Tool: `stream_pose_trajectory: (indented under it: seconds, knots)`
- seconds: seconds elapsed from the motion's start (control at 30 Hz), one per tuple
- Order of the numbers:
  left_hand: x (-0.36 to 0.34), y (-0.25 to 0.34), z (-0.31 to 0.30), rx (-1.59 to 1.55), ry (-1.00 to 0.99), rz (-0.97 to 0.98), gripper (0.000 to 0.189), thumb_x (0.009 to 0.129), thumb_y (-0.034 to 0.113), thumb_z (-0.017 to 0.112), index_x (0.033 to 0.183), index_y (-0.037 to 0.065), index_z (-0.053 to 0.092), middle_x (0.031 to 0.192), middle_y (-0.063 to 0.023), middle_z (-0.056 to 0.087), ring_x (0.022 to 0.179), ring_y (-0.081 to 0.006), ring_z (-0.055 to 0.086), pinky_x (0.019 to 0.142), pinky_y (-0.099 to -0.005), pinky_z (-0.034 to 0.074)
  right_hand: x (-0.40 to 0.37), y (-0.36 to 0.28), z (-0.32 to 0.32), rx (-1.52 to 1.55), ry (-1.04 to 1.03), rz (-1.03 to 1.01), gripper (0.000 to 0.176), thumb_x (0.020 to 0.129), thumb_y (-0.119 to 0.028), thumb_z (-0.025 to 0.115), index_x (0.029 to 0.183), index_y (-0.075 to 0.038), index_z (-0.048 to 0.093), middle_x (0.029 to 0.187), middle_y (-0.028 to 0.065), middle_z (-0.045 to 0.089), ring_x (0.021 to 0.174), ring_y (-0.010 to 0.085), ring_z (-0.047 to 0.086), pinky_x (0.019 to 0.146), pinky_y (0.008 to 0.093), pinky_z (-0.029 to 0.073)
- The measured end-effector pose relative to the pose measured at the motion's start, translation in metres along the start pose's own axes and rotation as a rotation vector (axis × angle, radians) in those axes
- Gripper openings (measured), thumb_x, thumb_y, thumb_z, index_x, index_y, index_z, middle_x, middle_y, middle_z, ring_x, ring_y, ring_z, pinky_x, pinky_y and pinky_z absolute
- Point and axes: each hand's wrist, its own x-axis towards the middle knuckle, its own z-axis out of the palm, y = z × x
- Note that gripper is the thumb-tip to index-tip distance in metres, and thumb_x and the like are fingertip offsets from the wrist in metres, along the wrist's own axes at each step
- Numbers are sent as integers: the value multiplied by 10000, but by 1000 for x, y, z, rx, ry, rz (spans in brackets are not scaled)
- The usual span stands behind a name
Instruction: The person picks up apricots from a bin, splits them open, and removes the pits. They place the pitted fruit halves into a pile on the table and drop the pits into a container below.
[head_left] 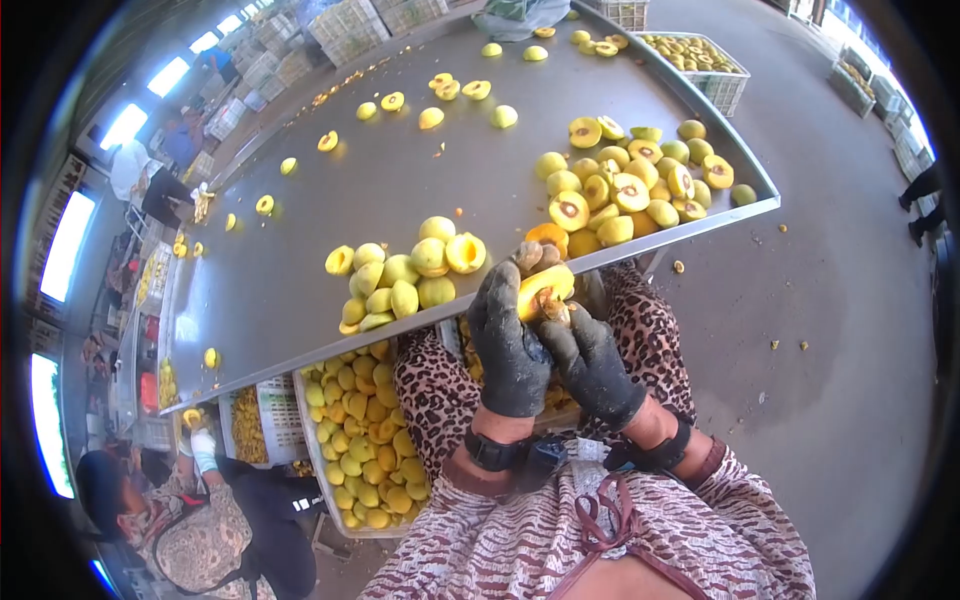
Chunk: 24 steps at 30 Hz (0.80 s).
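My left hand [508, 340], in a dark dirty glove with bare fingertips, is wrapped round a yellow fruit piece [545, 290] above the metal table's front edge. My right hand [592, 365], gloved alike, presses its fingers against the same fruit from the right, where brownish pit matter shows. Just beyond my hands lies a heap of whole and halved yellow fruit [630, 190]. To the left, near the edge, sits a smaller pile of fruit [405, 275].
The metal table [300, 240] carries scattered halves. Below it stands a crate full of fruit [365, 445]. A co-worker [200, 530] sits at lower left; another person [145, 180] stands at far left. A fruit crate [720, 90] stands beyond the table's right side.
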Motion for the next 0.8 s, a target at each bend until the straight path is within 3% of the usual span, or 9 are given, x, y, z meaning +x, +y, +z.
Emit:
stream_pose_trajectory:
  seconds: [0.2, 0.23, 0.3, 0.4, 0.47, 0.53, 0.63, 0.73, 0.8]
  knots:
    - [-3, -5, -7, -99, 0, -102, 397, 1039, 268, 365, 1161, -60, 552, 1125, -185, 642, 1025, -265, 641, 930, -410, 527, -6, 17, -5, 204, -169, 71, 234, 964, -184, 567, 1030, 39, 595, 758, 133, 631, 695, 186, 609, 630, 336, 478]
    - [-2, -8, -11, 135, -64, 61, 396, 1035, 281, 376, 1120, -57, 564, 1081, -178, 651, 970, -260, 653, 900, -406, 538, -7, 18, -9, 205, -170, 75, 234, 964, -184, 567, 1030, 39, 595, 758, 133, 631, 695, 186, 609, 630, 336, 478]
    - [-2, -8, -10, 364, -134, 224, 399, 1032, 294, 387, 1079, -54, 575, 1036, -172, 660, 915, -256, 665, 870, -403, 549, -7, 14, -20, 492, -367, 444, 271, 970, -240, 577, 1086, 4, 601, 822, 32, 594, 755, 104, 539, 658, 276, 457]
    - [-7, -7, -13, 126, -131, -58, 416, 1025, 283, 432, 891, -42, 654, 814, -126, 689, 756, -197, 683, 734, -326, 559, -5, -5, -36, 499, -477, 726, 317, 975, -308, 576, 1140, -37, 592, 883, -24, 547, 789, 70, 489, 672, 225, 426]
    - [-12, -10, -18, -152, -90, -211, 414, 1018, 319, 453, 886, -23, 645, 812, -130, 682, 742, -213, 678, 708, -325, 558, -1, 17, -40, 643, -679, 568, 373, 968, -356, 584, 1177, -47, 587, 915, -19, 565, 820, 59, 507, 712, 221, 442]
    - [-5, -2, -30, -99, -137, -88, 423, 1004, 387, 483, 885, 6, 623, 807, -129, 667, 745, -238, 666, 683, -338, 560, 2, 2, -33, 489, -692, 507, 356, 969, -336, 584, 1136, -22, 598, 948, 5, 613, 875, 88, 550, 758, 258, 465]
    - [20, 13, -60, -591, -63, -274, 480, 1006, 455, 443, 858, 28, 607, 781, -116, 624, 766, -265, 637, 705, -386, 567, -11, 17, -8, 288, -575, 142, 262, 967, -239, 576, 1038, 12, 605, 883, 62, 654, 824, 140, 596, 736, 305, 475]
    - [69, 28, -116, 211, 280, 238, 388, 1013, 353, 483, 932, 10, 647, 887, -140, 665, 845, -264, 653, 758, -367, 559, -21, 49, 4, 148, -517, 183, 228, 952, -209, 588, 973, 17, 601, 817, 144, 635, 732, 214, 619, 673, 342, 467]
    - [110, 30, -157, 651, 248, 349, 333, 996, 282, 513, 994, -20, 655, 938, -131, 682, 877, -253, 650, 835, -335, 519, -22, 59, 4, 95, -483, 153, 236, 945, -209, 595, 929, 26, 585, 782, 201, 599, 691, 314, 610, 636, 375, 451]
